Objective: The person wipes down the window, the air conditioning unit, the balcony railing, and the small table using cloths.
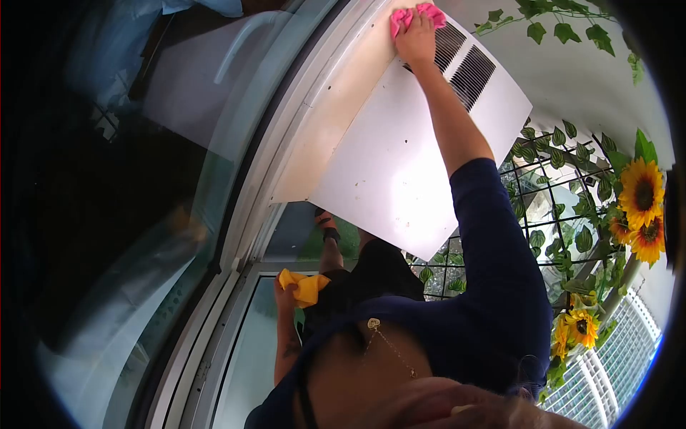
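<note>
My right hand (pixel 416 44) is stretched far out, its fingers over a crumpled pink cloth (pixel 433 13). The cloth lies against the far end of a white panel (pixel 386 150), beside its dark slotted vents (pixel 473 77) and the cream strip along the window frame. Small dark specks and marks dot the panel's surface. Lower down, by my hip, my left hand (pixel 285 292) is closed around a folded yellow cloth (pixel 307 288). Part of that hand is hidden behind the cloth.
A glass pane (pixel 179 143) in a white frame (pixel 236 236) runs along my left. On the right stand a black wire grid (pixel 529 193) with leafy vines and several sunflowers (pixel 642 193). A sandalled foot (pixel 326 223) shows below the panel.
</note>
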Demonstrator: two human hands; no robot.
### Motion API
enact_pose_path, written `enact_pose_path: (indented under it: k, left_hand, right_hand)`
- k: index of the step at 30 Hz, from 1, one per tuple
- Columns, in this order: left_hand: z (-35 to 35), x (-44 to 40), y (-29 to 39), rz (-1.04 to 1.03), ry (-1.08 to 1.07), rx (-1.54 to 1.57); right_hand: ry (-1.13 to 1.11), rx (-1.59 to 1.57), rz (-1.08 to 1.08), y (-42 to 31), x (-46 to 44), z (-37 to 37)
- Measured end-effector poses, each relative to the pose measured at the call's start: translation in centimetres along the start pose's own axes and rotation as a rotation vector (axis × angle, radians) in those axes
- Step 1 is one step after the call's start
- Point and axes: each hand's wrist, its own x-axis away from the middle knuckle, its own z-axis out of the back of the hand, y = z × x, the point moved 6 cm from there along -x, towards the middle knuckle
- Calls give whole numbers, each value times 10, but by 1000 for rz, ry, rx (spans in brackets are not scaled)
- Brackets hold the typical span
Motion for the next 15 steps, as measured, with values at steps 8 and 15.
enact_pose_path:
  k: [8,15]
  left_hand:
    - [6,-20,13,-15,-90,-271]
    - [55,-30,64,-195,-127,-238]
  right_hand:
    - [-555,-244,240,-178,359,115]
    - [-112,139,-774,112,405,274]
